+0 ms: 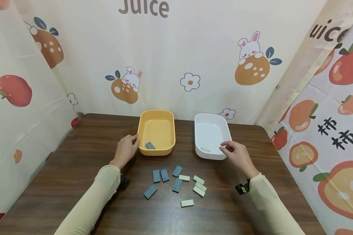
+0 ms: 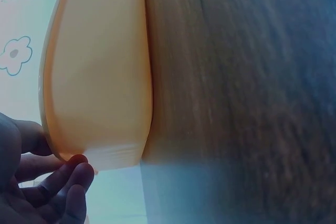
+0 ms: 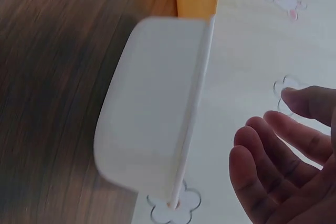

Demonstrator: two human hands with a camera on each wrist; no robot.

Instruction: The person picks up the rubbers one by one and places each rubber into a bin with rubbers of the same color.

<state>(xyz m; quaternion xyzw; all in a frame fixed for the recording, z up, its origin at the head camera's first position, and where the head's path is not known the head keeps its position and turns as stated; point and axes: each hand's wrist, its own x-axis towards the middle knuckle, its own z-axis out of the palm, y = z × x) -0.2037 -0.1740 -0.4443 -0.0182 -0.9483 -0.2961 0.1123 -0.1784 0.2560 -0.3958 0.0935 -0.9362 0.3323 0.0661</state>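
Note:
My left hand pinches the left rim of a yellow plastic bin, thumb and fingertips right at the edge in the left wrist view. A blue-grey rectangular block lies in that bin. My right hand hovers over the near right corner of a white plastic bin, fingers loosely bent and thumb apart, holding nothing. One pale green block lies inside the white bin near its front. In the right wrist view the fingertips stand away from the bin's rim.
Several blue-grey blocks and several pale green blocks lie scattered on the brown wooden table, nearer than the bins. A printed curtain hangs behind the table and along both sides.

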